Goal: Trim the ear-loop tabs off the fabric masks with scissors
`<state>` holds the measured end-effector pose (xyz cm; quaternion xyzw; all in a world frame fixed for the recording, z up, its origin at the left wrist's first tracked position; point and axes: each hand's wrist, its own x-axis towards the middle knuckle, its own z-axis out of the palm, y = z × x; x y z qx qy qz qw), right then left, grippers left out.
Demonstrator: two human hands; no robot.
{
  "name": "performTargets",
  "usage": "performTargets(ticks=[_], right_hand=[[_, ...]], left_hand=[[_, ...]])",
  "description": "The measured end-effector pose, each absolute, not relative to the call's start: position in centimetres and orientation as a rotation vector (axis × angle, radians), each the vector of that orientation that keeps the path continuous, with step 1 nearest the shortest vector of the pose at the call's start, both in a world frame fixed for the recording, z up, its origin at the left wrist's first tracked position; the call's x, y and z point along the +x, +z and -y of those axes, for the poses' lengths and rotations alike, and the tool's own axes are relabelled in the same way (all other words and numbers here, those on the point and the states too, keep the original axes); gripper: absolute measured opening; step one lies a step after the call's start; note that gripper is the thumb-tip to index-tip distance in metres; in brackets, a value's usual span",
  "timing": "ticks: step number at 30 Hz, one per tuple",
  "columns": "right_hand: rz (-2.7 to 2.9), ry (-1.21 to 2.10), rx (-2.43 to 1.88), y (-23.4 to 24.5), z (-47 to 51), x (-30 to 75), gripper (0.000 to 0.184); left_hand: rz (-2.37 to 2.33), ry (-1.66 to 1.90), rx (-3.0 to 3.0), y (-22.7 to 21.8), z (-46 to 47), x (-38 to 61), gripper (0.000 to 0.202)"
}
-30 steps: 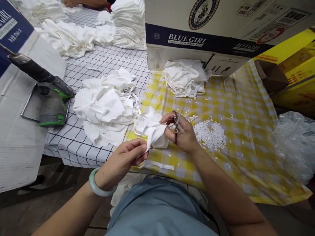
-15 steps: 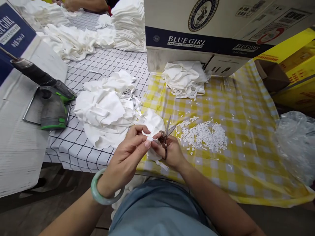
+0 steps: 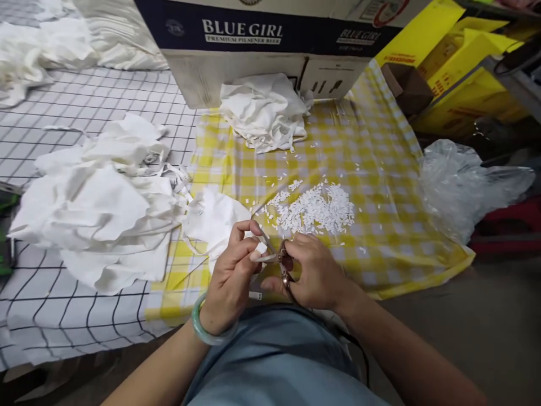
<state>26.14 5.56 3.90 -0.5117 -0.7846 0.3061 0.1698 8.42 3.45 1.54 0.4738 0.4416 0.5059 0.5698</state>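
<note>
**Pinching a white strip (image 3: 262,248) close against scissors (image 3: 286,265)**

Taking the two hands as the centre of the dial, with twelve straight ahead: at nine o'clock, see a green and black object (image 3: 6,225), cut off by the edge of view. Between nine and ten, find a loose heap of white pieces (image 3: 97,197) on a black-and-white grid tablecloth (image 3: 84,96). Farther out, from ten toward eleven, note more white fabric (image 3: 25,48) and a folded stack (image 3: 120,34). Near the hands at ten, see a single white cloth (image 3: 217,217) lying beside the left hand (image 3: 236,276). In that hand, above a green bangle (image 3: 213,330), find the strip held narrowly between thumb and fingertips.

At twelve, see a BLUE GIRL carton (image 3: 262,65) with a crumpled white pile (image 3: 264,113) before it. Find the scissors held by the handle rings in the right hand (image 3: 319,273), with blades pointing toward eleven. Cannot tell whether closed on the strip.

Between one and two, see a scatter of white snippets (image 3: 316,208) on a yellow checked cloth (image 3: 380,237); farther out, a brown box (image 3: 406,87). Toward three, find a clear plastic bag (image 3: 456,180).
</note>
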Motion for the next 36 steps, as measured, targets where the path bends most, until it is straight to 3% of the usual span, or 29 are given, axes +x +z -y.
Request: performTargets(ticks=[17, 28, 36], right_hand=[[2.136, 1.039, -1.392, 3.7, -4.9, 26.9, 0.048], [2.122, 0.938, -1.402, 2.7, -4.6, 27.7, 0.053], [1.968, 0.980, -1.692, 1.7, -3.6, 30.2, 0.054]], left_hand=[[-0.907, 1.125, 1.259, 0.9, -3.7, 9.1, 0.027], [-0.884, 1.101, 1.251, 0.3, -3.6, 9.7, 0.026], [-0.892, 0.988, 1.331, -0.3, -5.1, 12.1, 0.028]])
